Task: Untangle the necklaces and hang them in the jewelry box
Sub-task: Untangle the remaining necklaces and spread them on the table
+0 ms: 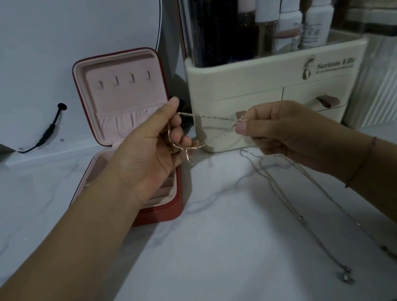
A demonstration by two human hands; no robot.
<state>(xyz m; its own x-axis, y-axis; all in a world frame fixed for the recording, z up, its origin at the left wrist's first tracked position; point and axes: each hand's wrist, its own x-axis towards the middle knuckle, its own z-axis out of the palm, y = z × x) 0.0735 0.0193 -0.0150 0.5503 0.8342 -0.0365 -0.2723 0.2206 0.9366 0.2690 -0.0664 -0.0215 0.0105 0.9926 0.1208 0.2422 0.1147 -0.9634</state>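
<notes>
The rose-gold necklace (202,116) is held up off the counter (208,252), one strand pulled taut between both hands in front of the cream organizer (258,75); the left hand (155,146) has its grip clamped on the looped, bunched end, fingers curled round it; the right hand (285,134) has its grip pinched together on the other end, thumb against fingertip. Two silver necklaces (302,219) lie stretched along the counter below the right hand (whether their upper ends touch it cannot be told); their pendants (344,276) lie nearest the camera. The red jewelry box (160,213) stands open just left of the left hand, lid upright, four hooks (124,80) in its pink lining; bottles (318,11) stand in the organizer; a black cable (51,129) runs at the far left.
</notes>
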